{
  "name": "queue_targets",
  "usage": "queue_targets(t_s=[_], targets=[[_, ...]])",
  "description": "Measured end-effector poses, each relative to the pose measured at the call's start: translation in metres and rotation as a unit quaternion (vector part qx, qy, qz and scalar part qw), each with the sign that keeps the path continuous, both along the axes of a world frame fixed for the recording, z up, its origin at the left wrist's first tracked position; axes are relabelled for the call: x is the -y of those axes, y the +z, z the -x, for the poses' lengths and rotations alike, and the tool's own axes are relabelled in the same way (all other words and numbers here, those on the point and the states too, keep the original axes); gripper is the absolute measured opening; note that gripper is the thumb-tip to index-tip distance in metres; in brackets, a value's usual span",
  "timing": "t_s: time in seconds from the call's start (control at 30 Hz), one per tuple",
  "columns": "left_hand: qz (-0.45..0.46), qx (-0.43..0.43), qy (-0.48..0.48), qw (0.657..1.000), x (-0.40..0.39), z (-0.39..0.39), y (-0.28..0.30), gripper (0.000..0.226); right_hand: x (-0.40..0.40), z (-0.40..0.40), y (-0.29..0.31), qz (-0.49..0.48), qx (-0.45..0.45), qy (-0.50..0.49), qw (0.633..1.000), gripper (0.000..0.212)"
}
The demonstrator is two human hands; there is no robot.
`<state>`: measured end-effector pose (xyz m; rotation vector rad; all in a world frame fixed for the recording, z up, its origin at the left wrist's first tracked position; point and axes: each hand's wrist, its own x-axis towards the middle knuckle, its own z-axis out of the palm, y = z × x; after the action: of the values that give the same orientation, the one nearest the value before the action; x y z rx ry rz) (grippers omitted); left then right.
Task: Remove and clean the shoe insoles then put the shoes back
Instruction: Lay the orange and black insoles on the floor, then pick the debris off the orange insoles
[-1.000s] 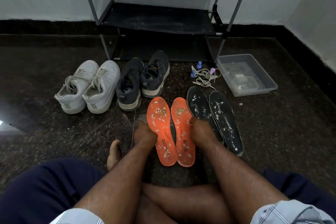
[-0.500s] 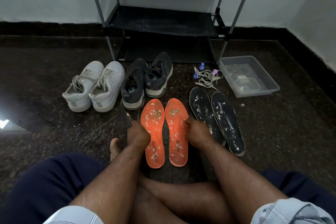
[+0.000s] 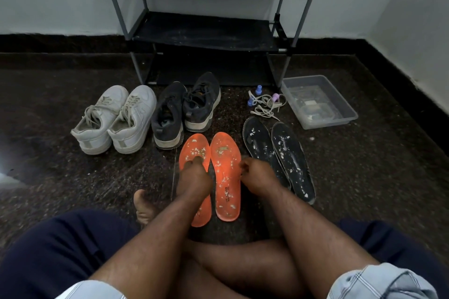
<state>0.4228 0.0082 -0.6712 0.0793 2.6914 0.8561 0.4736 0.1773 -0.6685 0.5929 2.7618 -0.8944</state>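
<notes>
Both hands have slid farther up the orange insoles since a second ago.

Left hand (image 3: 193,177) rests fingers-down on the left orange insole (image 3: 194,150); whether it grips cannot be told. Right hand (image 3: 255,175), fingers curled, pinches the right edge of the right orange insole (image 3: 224,177). Just right lie two black insoles (image 3: 279,158), speckled white. Farther off stand white sneakers (image 3: 114,119) and dark shoes (image 3: 184,111), before a shoe rack (image 3: 206,31).
</notes>
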Motion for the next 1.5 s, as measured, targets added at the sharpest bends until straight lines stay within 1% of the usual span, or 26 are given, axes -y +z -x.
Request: queue_targets(t_s=[0.07, 0.13, 0.2, 0.23, 0.27, 0.3, 0.33, 0.43, 0.5, 0.57, 0.63, 0.67, 0.7, 0.77, 0.83, 0.93, 0.97, 1.07, 1.17, 1.27, 1.33, 1.43, 1.5], targets=[[-0.026, -0.001, -0.045, 0.999, -0.021, -0.005, 0.004, 0.048, -0.010, 0.003, 0.006, -0.001, -0.013, -0.014, 1.000, 0.019], [-0.039, -0.007, -0.087, 0.995, -0.047, -0.004, 0.012, 0.053, -0.028, 0.008, 0.015, -0.030, -0.016, -0.021, 0.999, 0.016], [-0.055, -0.024, -0.137, 0.989, -0.078, -0.002, 0.021, 0.044, -0.053, 0.013, 0.026, -0.065, -0.014, -0.027, 0.997, 0.009], [-0.063, -0.031, -0.159, 0.985, -0.094, 0.000, 0.023, 0.038, -0.067, 0.015, 0.029, -0.072, -0.013, -0.033, 0.997, 0.012], [-0.073, -0.031, -0.169, 0.982, -0.110, 0.002, 0.026, 0.034, -0.081, 0.018, 0.031, -0.074, -0.012, -0.044, 0.996, 0.023], [-0.079, -0.022, -0.173, 0.982, -0.125, 0.004, 0.027, 0.034, -0.097, 0.019, 0.033, -0.077, -0.009, -0.053, 0.996, 0.032], [-0.083, -0.012, -0.179, 0.980, -0.141, 0.006, 0.026, 0.037, -0.113, 0.020, 0.036, -0.083, -0.001, -0.057, 0.995, 0.035], [-0.087, 0.004, -0.216, 0.972, -0.181, 0.009, 0.028, 0.038, -0.166, 0.018, 0.040, -0.108, 0.019, -0.077, 0.991, 0.025], [-0.085, -0.002, -0.230, 0.969, -0.206, 0.012, 0.027, 0.049, -0.199, 0.016, 0.040, -0.120, 0.021, -0.112, 0.986, 0.024], [-0.087, -0.007, -0.231, 0.969, -0.226, 0.018, 0.026, 0.054, -0.224, 0.018, 0.036, -0.136, 0.023, -0.129, 0.982, 0.030], [-0.104, -0.004, -0.229, 0.968, -0.244, 0.024, 0.026, 0.050, -0.238, 0.026, 0.032, -0.134, 0.024, -0.126, 0.983, 0.044], [-0.107, -0.005, -0.229, 0.967, -0.252, 0.028, 0.025, 0.048, -0.243, 0.031, 0.031, -0.127, 0.020, -0.115, 0.985, 0.053], [-0.107, -0.013, -0.230, 0.967, -0.258, 0.031, 0.024, 0.048, -0.247, 0.037, 0.029, -0.123, 0.015, -0.101, 0.987, 0.056], [-0.099, -0.018, -0.227, 0.969, -0.269, 0.038, 0.018, 0.047, -0.254, 0.047, 0.024, -0.127, 0.009, -0.074, 0.989, 0.051], [-0.095, -0.016, -0.224, 0.970, -0.277, 0.041, 0.015, 0.048, -0.259, 0.053, 0.020, -0.152, 0.026, -0.056, 0.987, 0.048], [-0.087, -0.015, -0.232, 0.969, -0.282, 0.040, 0.014, 0.046, -0.264, 0.056, 0.016, -0.190, 0.056, -0.046, 0.979, 0.055], [-0.085, -0.012, -0.239, 0.967, -0.282, 0.039, 0.014, 0.046, -0.264, 0.056, 0.016, -0.198, 0.063, -0.049, 0.977, 0.053], [-0.097, -0.002, -0.252, 0.963, -0.286, 0.035, 0.009, 0.045, -0.262, 0.051, 0.015, -0.215, 0.067, -0.089, 0.970, 0.038], [-0.106, 0.014, -0.264, 0.959, -0.289, 0.033, -0.008, 0.037, -0.256, 0.043, 0.016, -0.203, 0.071, -0.145, 0.966, 0.033], [-0.103, 0.025, -0.274, 0.956, -0.277, 0.014, 0.012, 0.046, -0.253, 0.035, 0.019, -0.201, 0.109, -0.134, 0.964, 0.024], [-0.094, 0.040, -0.281, 0.954, -0.272, 0.006, 0.013, 0.051, -0.250, 0.033, 0.019, -0.196, 0.138, -0.114, 0.964, 0.028], [-0.092, 0.052, -0.285, 0.953, -0.266, -0.001, 0.012, 0.057, -0.242, 0.028, 0.021, -0.200, 0.181, -0.091, 0.959, 0.042], [-0.093, 0.058, -0.288, 0.951, -0.264, -0.004, 0.013, 0.057, -0.239, 0.026, 0.018, -0.211, 0.192, -0.089, 0.954, 0.043]])
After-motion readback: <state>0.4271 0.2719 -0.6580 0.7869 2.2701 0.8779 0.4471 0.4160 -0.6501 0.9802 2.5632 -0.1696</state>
